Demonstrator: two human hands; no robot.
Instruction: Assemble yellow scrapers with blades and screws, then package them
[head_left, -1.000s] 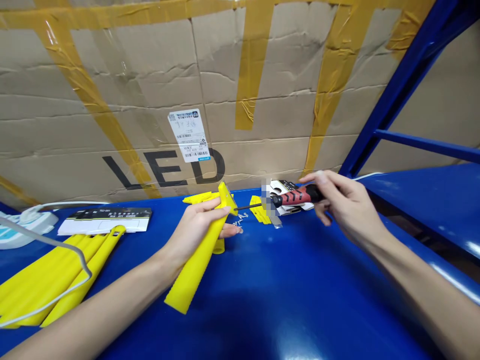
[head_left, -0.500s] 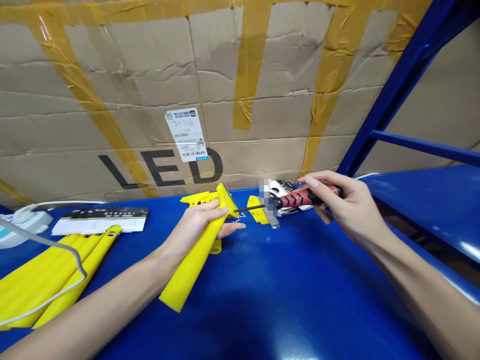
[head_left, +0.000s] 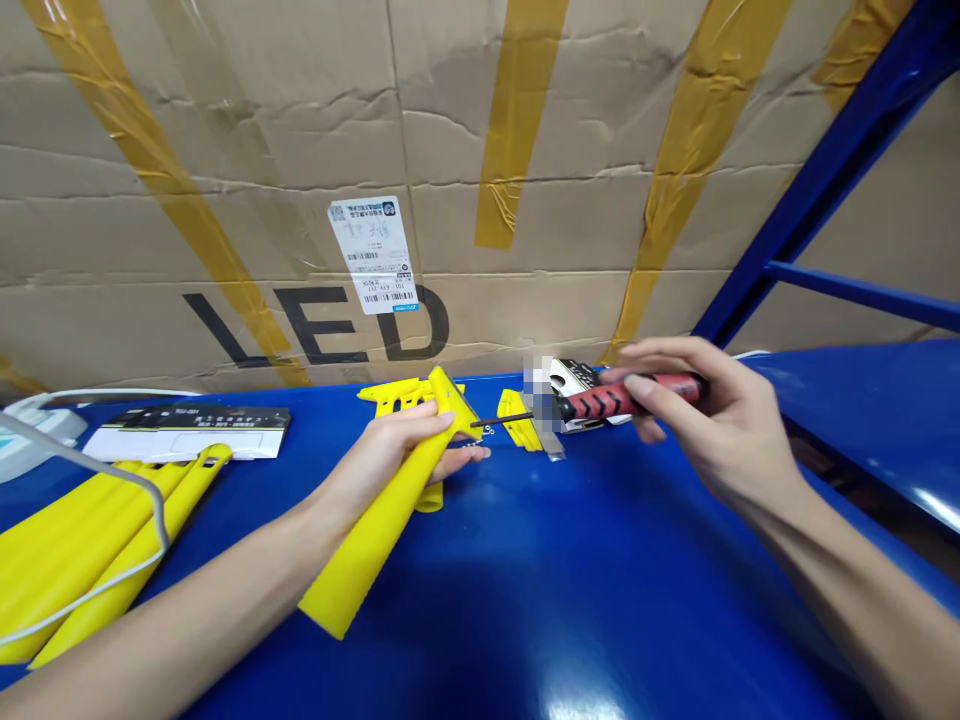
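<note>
My left hand (head_left: pixel 409 445) is closed around the head end of a yellow plastic scraper handle (head_left: pixel 375 535), whose wide end slants toward me. In my right hand (head_left: pixel 697 410) is a screwdriver (head_left: pixel 615 400) with a red and black grip, held level by the fingers. Its dark shaft points left, and the tip meets the head of the yellow handle. Small screws (head_left: pixel 486 432) lie on the table just behind that tip. Other yellow plastic parts (head_left: pixel 397 396) rest behind my left hand, partly hidden by it. Another yellow piece (head_left: pixel 519 420) sits beneath the screwdriver shaft.
Several yellow handles (head_left: pixel 82 540) lie at left beside a black and white package (head_left: pixel 195 432), with a white cable (head_left: pixel 159 510) looping over them. A taped cardboard box (head_left: pixel 315 230) backs the blue table (head_left: pixel 525 600). A blue metal frame (head_left: pixel 810 180) rises at right.
My view has shifted slightly. The screwdriver tip stays at the handle's head, while my right hand's fingers have shifted a little on the grip.
</note>
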